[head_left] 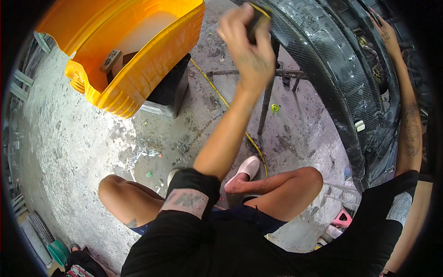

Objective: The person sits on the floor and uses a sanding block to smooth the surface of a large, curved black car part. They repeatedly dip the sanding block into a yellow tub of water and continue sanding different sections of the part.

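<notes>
Floor [74, 134], blotched grey, spreads beneath a black panel [323, 60]; left grip [251, 53] clasps a dark block [258, 23], right grip [386, 36] I cannot tell.

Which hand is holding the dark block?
The left hand: it grips the dark, yellow-edged block. The right hand is instead at the black panel's right edge.

A black, short-sleeved cloth shirt [221, 244] shows at six o'clock, with a pale, grey-patterned band [186, 203] on its left sleeve and a light-grey band [400, 207] on its right, toward four. Navy cloth shorts [267, 221] and a pale-pink slip-on shoe [249, 167] sit near five. Dark tattoos mark the left hand [251, 60], toward one, and right forearm [410, 131], at three.
</notes>
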Demonstrator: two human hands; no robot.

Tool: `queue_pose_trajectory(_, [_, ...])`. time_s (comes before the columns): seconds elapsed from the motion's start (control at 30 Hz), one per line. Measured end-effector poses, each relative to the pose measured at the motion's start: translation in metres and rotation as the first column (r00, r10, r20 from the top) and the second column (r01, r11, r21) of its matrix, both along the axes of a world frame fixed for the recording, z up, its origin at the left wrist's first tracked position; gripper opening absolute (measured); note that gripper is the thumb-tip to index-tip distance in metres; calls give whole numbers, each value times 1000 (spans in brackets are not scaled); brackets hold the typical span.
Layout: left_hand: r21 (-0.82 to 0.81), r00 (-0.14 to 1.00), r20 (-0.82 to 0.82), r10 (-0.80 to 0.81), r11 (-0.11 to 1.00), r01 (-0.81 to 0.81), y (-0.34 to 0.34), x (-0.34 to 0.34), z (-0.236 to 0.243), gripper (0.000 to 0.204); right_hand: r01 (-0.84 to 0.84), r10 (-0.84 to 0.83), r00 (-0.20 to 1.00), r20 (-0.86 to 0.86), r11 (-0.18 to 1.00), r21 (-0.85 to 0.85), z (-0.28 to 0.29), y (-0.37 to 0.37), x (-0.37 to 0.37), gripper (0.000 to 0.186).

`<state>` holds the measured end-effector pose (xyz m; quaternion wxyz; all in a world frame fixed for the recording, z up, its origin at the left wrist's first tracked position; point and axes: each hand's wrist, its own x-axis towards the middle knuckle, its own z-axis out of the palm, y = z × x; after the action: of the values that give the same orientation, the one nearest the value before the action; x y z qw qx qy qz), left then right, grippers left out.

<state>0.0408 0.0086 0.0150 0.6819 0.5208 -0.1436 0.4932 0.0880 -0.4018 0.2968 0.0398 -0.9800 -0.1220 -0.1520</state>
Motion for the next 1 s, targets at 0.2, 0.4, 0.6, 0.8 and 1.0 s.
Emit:
queue_pose_trajectory(0.2, [153,995,103,0,988,-16,17,-1,2,38,-28,37,997,66,992,-127,-8,-14,5,54])
queue_pose_trajectory(0.4, [84,998,52,44,995,-48,-2,-31,-3,37,-86,92,992,-80,993,74,15,-67,11,69])
queue_pose_trajectory(0.6, [71,995,47,83,994,-87,5,-6,4,36,-95,95,995,-16,995,-38,0,-64,13,79])
queue_pose_trajectory(0.8, [132,998,45,41,990,-47,23,18,9,33,-175,181,980,78,981,-86,15,-77,11,87])
queue_pose_trajectory(1.0, [124,1000,-28,-6,992,9,-4,-43,-5,26,-117,117,993,-25,993,3,0,-45,4,68])
